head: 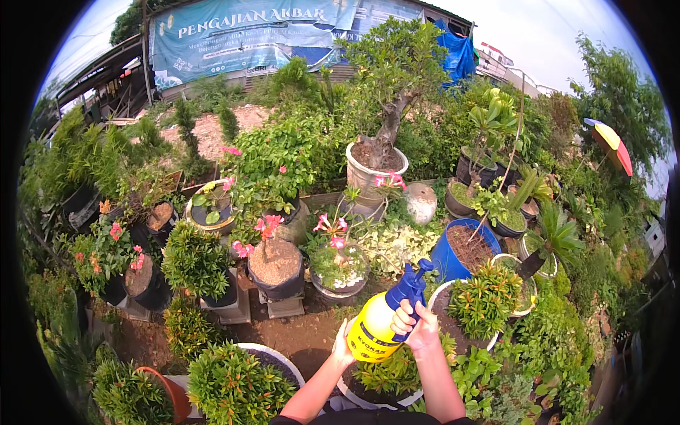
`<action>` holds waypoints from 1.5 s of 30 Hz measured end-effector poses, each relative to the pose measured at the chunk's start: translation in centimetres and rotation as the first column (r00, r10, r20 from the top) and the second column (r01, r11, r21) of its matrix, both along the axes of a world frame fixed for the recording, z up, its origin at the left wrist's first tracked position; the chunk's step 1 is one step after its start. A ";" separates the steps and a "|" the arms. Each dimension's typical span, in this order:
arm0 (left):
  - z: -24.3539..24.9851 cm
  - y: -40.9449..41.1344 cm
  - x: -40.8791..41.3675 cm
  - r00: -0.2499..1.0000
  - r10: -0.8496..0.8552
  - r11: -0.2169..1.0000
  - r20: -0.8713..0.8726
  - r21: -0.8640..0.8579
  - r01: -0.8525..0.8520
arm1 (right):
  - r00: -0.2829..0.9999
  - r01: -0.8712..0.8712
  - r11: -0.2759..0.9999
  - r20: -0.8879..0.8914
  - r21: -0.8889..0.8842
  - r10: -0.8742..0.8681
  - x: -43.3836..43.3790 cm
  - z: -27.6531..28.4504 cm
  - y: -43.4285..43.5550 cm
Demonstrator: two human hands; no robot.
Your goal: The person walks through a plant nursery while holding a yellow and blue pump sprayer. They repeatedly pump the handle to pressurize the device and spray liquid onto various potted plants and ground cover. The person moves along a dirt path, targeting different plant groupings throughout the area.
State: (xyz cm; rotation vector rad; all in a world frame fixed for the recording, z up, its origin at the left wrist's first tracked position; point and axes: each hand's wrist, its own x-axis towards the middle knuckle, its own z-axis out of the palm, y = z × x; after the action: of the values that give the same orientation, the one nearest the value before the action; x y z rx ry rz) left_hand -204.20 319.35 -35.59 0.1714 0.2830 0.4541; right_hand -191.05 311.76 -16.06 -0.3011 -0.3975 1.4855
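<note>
A yellow pressure sprayer bottle [372, 325] with a blue pump head [409, 287] is held up before me, tilted with its top to the right. My right hand [417, 325] is closed round the blue handle just below the pump knob. Against the lower left side of the yellow tank rests my left hand [344, 342], supporting it. Behind the bottle and below it stands a white-rimmed pot with a leafy shrub [390, 374], partly hidden by the tank and my right forearm.
Potted desert roses [276, 260] stand on blocks ahead. A blue tub [443, 255] with soil and a leaning stick is at right. Nearer are a shrub in a white-rimmed pot [239, 382] and an orange pot [172, 396]. A large bonsai tree [390, 122] rises behind.
</note>
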 end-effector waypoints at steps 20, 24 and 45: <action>-0.7 3.5 -1.3 0.998 0.010 0.990 -0.054 -0.142 -0.018 | 0.885 0.218 0.871 0.465 -0.441 0.014 -2.1 -0.9 5.9; 1.9 6.4 1.5 0.995 -0.018 0.995 -0.098 -0.097 0.009 | 0.855 0.331 0.881 0.503 -0.337 -0.128 -0.5 2.0 5.0; 0.6 3.3 1.5 0.987 -0.140 0.984 -0.079 -0.122 0.130 | 0.939 0.215 0.895 0.336 -0.390 -0.079 0.4 0.3 3.0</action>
State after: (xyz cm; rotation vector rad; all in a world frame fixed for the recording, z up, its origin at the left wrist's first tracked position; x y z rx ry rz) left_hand -202.70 322.62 -34.96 0.0952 0.3803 0.2947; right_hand -190.67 314.72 -15.72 -0.9049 -0.2906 1.3628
